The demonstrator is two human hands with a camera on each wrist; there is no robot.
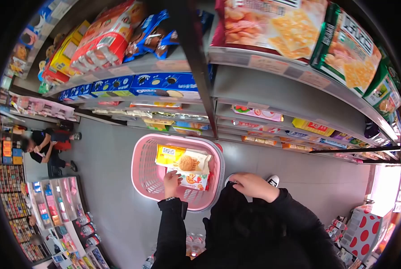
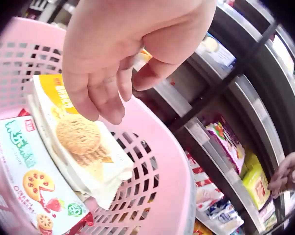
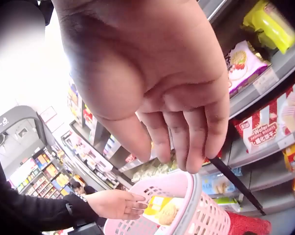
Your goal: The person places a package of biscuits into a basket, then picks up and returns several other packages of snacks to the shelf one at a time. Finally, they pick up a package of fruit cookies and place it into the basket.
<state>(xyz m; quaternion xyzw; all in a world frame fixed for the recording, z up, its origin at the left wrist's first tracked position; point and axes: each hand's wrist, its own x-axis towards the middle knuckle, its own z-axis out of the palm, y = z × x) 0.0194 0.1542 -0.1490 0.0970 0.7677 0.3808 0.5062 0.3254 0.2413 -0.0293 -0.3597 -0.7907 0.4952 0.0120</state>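
On the floor stands a pink plastic basket (image 1: 139, 172) with slotted walls. Inside it, a yellow and cream biscuit packet (image 1: 173, 154) lies beside a white biscuit packet (image 1: 192, 180) printed with fruit. My left hand (image 1: 172, 183) hovers over the basket's near left part, fingers loosely bent and holding nothing; the left wrist view shows the fingertips above the yellow packet. To the right of the basket, in front of my body, hangs my right hand (image 1: 256, 187). Its palm (image 3: 162, 93) faces the camera in the right wrist view, with the fingers relaxed and nothing in them.
Snack shelves (image 1: 272, 71) curve along the far side, with blue cookie boxes (image 1: 164, 85) and large cracker bags (image 1: 276, 27). A dark upright post (image 1: 200, 62) divides them. Another person (image 1: 43, 145) is at the far left, behind a low display (image 1: 57, 201). Bottles (image 1: 88, 231) stand beside it.
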